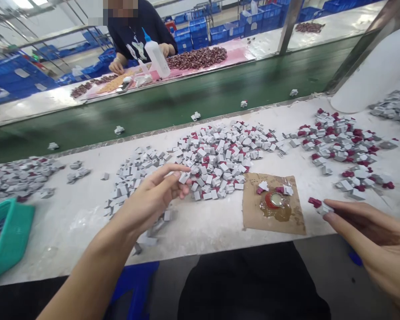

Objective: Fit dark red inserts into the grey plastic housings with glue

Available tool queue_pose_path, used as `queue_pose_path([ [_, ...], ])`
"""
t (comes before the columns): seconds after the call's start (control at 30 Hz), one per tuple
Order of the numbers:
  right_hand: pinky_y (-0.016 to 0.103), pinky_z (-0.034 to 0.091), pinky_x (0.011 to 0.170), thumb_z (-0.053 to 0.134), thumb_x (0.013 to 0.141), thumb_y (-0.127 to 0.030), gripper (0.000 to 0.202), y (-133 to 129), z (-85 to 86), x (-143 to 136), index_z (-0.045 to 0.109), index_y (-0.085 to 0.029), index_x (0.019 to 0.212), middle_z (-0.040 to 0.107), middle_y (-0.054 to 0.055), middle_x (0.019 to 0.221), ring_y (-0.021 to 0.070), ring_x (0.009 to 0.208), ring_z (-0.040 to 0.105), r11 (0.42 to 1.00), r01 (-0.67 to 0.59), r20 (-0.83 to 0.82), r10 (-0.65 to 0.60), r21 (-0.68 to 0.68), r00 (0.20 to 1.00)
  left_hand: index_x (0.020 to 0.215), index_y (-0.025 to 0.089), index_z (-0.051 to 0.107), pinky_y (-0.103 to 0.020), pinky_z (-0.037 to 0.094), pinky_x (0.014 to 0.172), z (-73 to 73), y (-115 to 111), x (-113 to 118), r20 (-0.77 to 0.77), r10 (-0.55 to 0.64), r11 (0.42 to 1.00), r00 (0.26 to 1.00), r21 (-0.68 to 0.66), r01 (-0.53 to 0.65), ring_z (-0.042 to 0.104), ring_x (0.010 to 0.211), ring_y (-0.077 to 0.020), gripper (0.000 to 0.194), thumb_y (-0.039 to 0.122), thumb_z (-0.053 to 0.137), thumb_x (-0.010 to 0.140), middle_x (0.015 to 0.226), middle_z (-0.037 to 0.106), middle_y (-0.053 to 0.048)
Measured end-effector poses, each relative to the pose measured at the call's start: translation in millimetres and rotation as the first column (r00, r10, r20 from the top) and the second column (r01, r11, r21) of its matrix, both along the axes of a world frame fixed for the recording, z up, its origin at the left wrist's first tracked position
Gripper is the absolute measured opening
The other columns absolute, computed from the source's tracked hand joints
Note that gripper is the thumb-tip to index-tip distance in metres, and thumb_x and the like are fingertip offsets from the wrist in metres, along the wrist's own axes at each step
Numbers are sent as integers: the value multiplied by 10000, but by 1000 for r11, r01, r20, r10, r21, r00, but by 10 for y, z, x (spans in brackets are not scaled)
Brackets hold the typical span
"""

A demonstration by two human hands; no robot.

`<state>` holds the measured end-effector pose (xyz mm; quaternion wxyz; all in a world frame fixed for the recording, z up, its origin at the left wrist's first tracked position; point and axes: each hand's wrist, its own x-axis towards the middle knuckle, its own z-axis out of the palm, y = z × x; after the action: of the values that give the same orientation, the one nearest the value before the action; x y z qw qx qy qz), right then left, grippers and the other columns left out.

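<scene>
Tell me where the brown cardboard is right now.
In the head view, the brown cardboard lies right of centre on the white worktable, close to its near edge, between the left hand and right hand.

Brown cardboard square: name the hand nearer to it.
Right. The right hand, pinching a grey-and-maroon piece, is just right of the brown cardboard square. The left hand, holding a grey piece, is farther off, left of the cardboard.

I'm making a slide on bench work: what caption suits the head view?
Left hand pinches a gray piece by the pile, right hand a maroon-and-gray piece beside the cardboard.
</scene>
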<state>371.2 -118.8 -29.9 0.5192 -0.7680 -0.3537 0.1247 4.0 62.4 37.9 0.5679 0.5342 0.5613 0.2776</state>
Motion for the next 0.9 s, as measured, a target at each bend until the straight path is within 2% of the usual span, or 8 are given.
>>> queue_pose_path([
  [0.07, 665, 760, 846, 1005, 830, -518, 144, 65, 61, -98, 978, -479, 966, 917, 95, 1036, 447, 935, 888, 994, -109, -28, 110, 19, 994, 1181, 279, 884, -292, 634, 739, -77, -194, 121, 95, 14, 999, 995, -53, -9, 735, 809, -203, 443, 646, 958, 945, 873, 770, -69],
  [0.2, 447, 765, 846, 921, 1002, -363, 135, 138, 119, -217, 966, -451, 1094, 915, 15, 1090, 296, 991, 889, 948, -304, -55, 310, 89, 949, 1235, 324, 909, -312, 691, 778, -263, -414, 275, 75, 9, 998, 997, 59, -13, 781, 822, -212, 410, 547, 1021, 910, 929, 806, -55],
  [0.3, 342, 732, 897, 892, 1056, -278, 196, 153, 117, -272, 957, -431, 1159, 918, -9, 1159, 228, 1055, 875, 929, -354, -55, 361, 104, 931, 1253, 296, 902, -378, 745, 875, -389, -507, 348, 67, -30, 998, 997, 55, 26, 846, 865, -255, 451, 544, 1027, 898, 972, 861, -74],
  [0.43, 297, 711, 938, 881, 1077, -247, 208, 170, 79, -333, 952, -413, 1180, 913, -20, 1162, 196, 1095, 865, 912, -393, -72, 402, 120, 913, 1131, 252, 873, -398, 758, 907, -482, -625, 459, 75, -98, 995, 992, 9, 98, 882, 981, -302, 380, 574, 967, 953, 1104, 906, -118],
  [0.57, 275, 708, 918, 852, 1083, -197, 259, 187, 48, -361, 951, -402, 1208, 904, -18, 1146, 182, 1080, 864, 902, -415, -67, 424, 117, 903, 1138, 277, 879, -314, 728, 879, -479, -695, 619, -21, -118, 981, 993, 154, 120, 837, 1006, -253, 321, 554, 929, 986, 1119, 865, -68],
  [0.63, 276, 711, 917, 853, 1079, -191, 260, 192, 61, -363, 954, -394, 1206, 904, -10, 1144, 186, 1075, 865, 905, -409, -69, 419, 120, 905, 1116, 287, 877, -288, 721, 842, -443, -697, 733, 17, -109, 976, 994, 193, 104, 820, 941, -225, 269, 509, 937, 976, 1050, 844, -41],
  [0.77, 252, 722, 920, 890, 1061, -214, 232, 210, 137, -354, 967, -402, 1174, 909, -12, 1119, 180, 1052, 875, 908, -381, -158, 408, 176, 899, 1064, 269, 851, -288, 745, 868, -350, -661, 1024, 173, -161, 983, 972, 113, 143, 864, 941, -219, 196, 398, 947, 953, 1012, 866, -26],
  [0.9, 230, 738, 960, 913, 1055, -220, 265, 255, 189, -338, 967, -443, 1187, 926, -31, 1146, 177, 1077, 904, 869, -399, -362, 487, 292, 795, 1080, 238, 837, -285, 753, 903, -324, -607, 1288, 332, -199, 980, 922, 74, 185, 891, 985, -216, 167, 320, 931, 970, 1048, 893, -36],
])
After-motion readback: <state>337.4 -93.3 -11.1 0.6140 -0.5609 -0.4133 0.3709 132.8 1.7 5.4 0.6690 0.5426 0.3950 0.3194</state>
